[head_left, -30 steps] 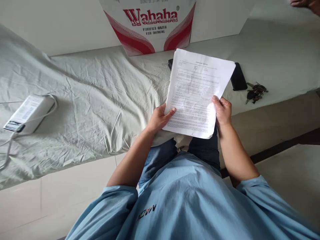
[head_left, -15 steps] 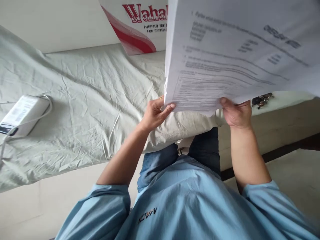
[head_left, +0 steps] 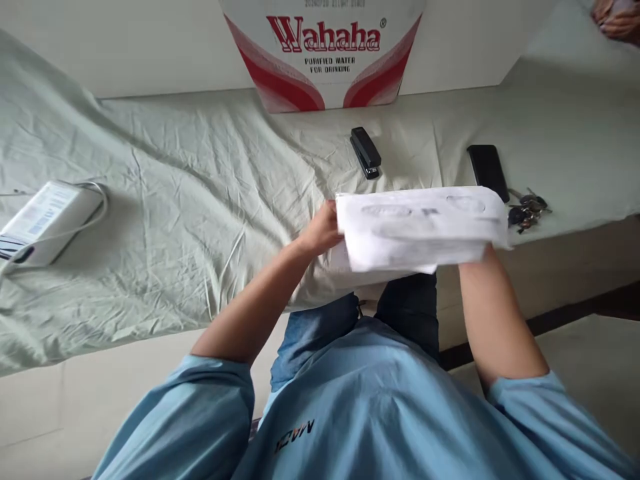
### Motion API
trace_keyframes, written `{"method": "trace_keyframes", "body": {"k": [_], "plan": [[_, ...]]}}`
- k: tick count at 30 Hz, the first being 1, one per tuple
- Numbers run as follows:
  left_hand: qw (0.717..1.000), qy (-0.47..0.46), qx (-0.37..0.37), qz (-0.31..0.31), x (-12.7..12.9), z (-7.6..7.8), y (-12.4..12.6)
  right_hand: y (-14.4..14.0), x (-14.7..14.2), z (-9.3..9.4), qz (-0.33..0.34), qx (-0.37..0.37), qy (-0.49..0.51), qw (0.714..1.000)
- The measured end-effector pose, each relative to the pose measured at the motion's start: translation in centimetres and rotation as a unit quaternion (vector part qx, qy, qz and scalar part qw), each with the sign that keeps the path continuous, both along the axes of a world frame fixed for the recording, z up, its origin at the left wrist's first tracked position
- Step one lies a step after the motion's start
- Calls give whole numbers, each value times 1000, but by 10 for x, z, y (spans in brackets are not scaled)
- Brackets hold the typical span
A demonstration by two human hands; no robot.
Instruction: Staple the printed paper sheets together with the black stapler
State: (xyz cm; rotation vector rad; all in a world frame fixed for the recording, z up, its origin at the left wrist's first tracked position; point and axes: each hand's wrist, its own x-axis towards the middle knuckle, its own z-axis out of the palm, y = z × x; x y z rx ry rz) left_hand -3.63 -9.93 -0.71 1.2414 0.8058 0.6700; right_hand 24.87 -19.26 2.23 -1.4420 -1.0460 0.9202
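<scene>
Now nearly flat and blurred, a sheaf of papers hangs just above the near edge of a sheet-covered bed, the left hand clamped on its left edge and the right hand hidden beneath its right side, its grip impossible to tell. Judging by this, the papers are being squared or laid down; the next move calls for level, matched edges. Half a second ago they stood raised toward the camera, hiding the stapler and phone.
</scene>
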Motion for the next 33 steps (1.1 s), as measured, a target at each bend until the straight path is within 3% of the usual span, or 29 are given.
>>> {"method": "trace_keyframes", "body": {"k": [4, 8, 16, 23, 30, 33], "plan": [[997, 50, 13, -59, -4, 9, -20, -3, 0, -6, -32, -27, 64, 997], [995, 76, -12, -70, -8, 6, -38, -10, -4, -11, -72, -32, 116, 990], [998, 3, -54, 41, -1, 5, -54, -29, -17, -28, -78, -29, 112, 990], [997, -29, -63, 19, 1, -3, -64, -40, -16, -30, -83, -25, 94, 992], [987, -73, -67, 127, 10, -3, -59, -50, -15, -33, -29, -49, 84, 995], [984, -82, -86, 136, 15, -5, -59, -54, -18, -34, -8, -48, 91, 995]]}}
